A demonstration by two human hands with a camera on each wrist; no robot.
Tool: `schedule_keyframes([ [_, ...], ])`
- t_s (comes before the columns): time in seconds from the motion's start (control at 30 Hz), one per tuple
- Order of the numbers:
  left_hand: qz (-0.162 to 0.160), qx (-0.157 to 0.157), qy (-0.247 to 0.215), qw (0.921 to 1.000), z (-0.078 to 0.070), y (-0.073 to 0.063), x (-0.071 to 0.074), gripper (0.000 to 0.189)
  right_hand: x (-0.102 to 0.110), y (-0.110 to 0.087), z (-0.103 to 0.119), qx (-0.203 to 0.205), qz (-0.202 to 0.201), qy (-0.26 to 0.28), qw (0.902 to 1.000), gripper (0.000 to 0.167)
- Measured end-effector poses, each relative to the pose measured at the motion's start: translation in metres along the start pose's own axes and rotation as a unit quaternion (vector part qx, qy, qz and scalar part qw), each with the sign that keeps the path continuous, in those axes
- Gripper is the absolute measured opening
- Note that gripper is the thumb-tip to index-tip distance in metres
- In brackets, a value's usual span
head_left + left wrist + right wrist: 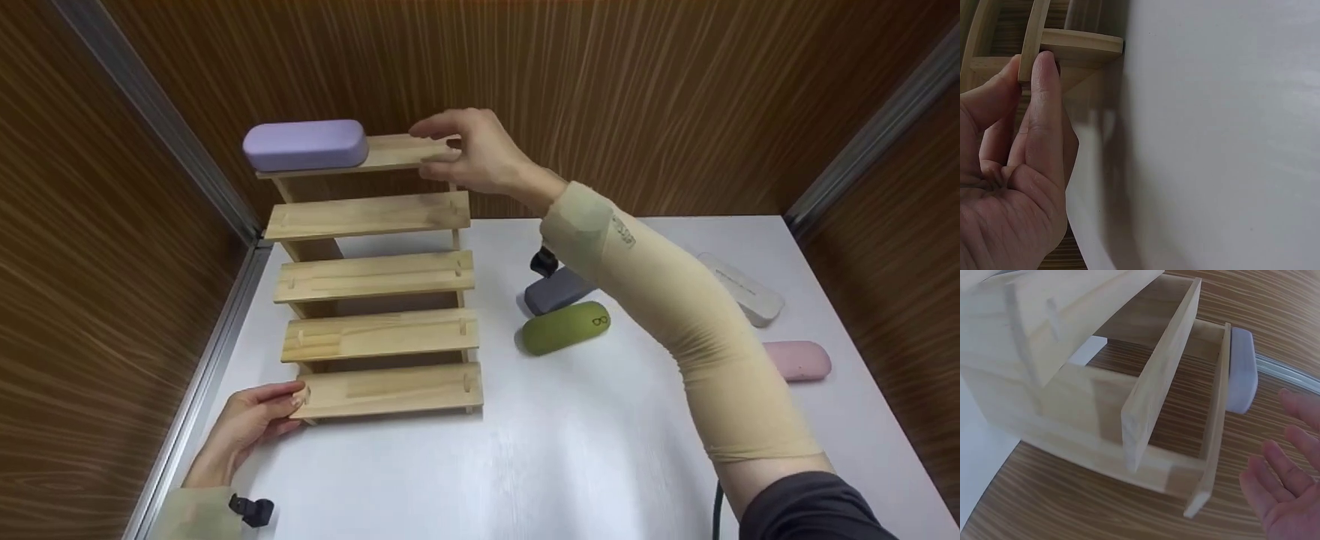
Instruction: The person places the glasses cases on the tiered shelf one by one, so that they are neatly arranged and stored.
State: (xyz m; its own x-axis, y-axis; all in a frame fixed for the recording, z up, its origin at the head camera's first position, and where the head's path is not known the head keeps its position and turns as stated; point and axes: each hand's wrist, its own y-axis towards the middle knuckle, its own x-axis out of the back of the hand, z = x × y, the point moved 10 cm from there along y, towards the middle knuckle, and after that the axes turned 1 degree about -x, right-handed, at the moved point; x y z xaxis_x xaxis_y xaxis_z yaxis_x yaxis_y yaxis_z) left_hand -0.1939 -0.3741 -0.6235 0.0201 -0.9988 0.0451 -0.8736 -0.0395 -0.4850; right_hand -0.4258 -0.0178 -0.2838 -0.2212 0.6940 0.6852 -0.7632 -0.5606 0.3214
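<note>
A stepped wooden rack (pixel 375 278) with several shelves stands at the left of the white table. On its top shelf, toward the left end, lies a lilac glasses case (pixel 306 145). My left hand (pixel 251 420) pinches the left end of the lowest shelf (pixel 390 390) between thumb and fingers; the left wrist view shows this grip on the board's edge (pixel 1032 42). Over the right end of the top shelf hovers my right hand (pixel 480 150), fingers spread and holding nothing. In the right wrist view its fingers (pixel 1278 464) are apart from the lilac case (pixel 1242 371).
Right of the rack lie a green glasses case (pixel 566 328) and a dark grey case (pixel 559 290), partly behind my right arm. Farther right are a white case (pixel 742 289) and a pink case (pixel 801 361). Wood-grain walls (pixel 600 90) enclose the table (pixel 570 450).
</note>
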Motion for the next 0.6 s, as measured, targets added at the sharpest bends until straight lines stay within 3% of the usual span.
schedule_keyframes([
  [0.33,-0.003,0.009,-0.004,0.9999,0.0,-0.003,0.003,0.03,0.023,-0.044,0.0,0.019,-0.003,0.021,0.9996,0.047],
  [0.6,0.005,0.012,-0.004,0.9999,0.002,-0.004,0.005,0.033,0.025,-0.089,-0.01,0.045,0.004,0.012,0.9989,0.046],
])
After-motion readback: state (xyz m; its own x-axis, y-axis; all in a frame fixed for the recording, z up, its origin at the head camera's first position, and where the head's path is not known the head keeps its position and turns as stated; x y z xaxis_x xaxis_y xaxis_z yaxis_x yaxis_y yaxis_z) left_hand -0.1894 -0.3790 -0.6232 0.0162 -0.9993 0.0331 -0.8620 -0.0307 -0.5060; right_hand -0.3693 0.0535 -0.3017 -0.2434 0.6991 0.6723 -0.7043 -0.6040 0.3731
